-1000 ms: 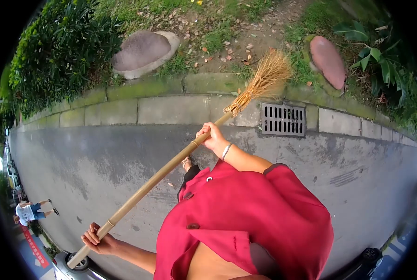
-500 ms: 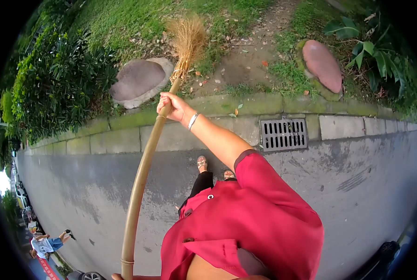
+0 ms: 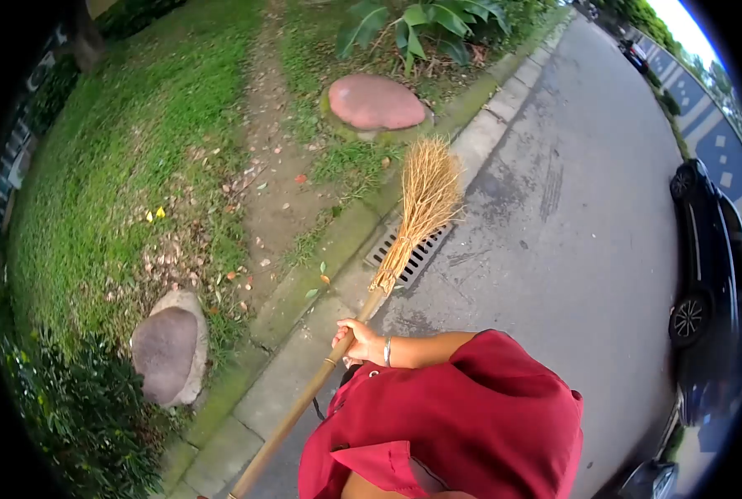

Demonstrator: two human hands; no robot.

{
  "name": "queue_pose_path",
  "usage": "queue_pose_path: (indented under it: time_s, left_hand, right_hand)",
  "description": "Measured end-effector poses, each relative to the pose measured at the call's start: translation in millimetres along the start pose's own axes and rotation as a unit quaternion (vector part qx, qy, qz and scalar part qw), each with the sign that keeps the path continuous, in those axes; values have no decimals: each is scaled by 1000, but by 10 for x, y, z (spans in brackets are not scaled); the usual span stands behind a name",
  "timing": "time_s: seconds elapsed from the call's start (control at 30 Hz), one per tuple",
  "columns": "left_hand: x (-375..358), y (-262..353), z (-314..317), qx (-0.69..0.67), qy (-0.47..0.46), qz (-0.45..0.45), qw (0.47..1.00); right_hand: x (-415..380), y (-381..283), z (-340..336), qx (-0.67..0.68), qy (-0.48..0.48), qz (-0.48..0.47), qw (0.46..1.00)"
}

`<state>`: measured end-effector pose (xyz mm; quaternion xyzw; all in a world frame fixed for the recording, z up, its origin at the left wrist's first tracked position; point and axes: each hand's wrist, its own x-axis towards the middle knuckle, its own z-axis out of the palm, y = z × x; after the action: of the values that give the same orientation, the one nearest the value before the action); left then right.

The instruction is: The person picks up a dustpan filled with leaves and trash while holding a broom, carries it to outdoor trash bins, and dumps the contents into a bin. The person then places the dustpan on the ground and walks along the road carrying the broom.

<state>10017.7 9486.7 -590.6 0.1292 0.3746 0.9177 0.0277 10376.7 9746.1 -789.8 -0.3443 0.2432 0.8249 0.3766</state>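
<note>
My right hand (image 3: 354, 338), with a silver bracelet on its wrist, is wrapped round the pale bamboo handle of a broom (image 3: 425, 187), just below the bristles. The yellowish twig bristles point up and away from me and partly cover a metal drain grate (image 3: 421, 256) beside the curb. From my right hand, the handle slants down to the bottom left edge of the view. My left hand cannot be made out there.
A mossy curb (image 3: 304, 287) runs diagonally between grass and the grey road (image 3: 545, 274). A reddish stone slab (image 3: 377, 101) and a brownish one (image 3: 165, 353) lie beside it. Fallen leaves dot the bare soil. A dark car (image 3: 707, 291) stands at the right.
The view has swung to the right, bringing the dark car into sight. The bristles have moved from over the soil and grass to over the grate. My right hand still grips the handle.
</note>
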Motion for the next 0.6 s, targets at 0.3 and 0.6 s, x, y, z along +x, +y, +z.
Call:
queue_pose_path:
  time_s: [0.3, 0.6]
  left_hand:
    - [-853, -2868, 2509, -175, -357, -480, 782]
    - [-3919, -3422, 4349, -197, -477, -650, 557]
  right_hand:
    - [-783, -1709, -1059, 302, 21, -321, 898]
    - [-1759, -2704, -2462, 528, 34, -426, 734]
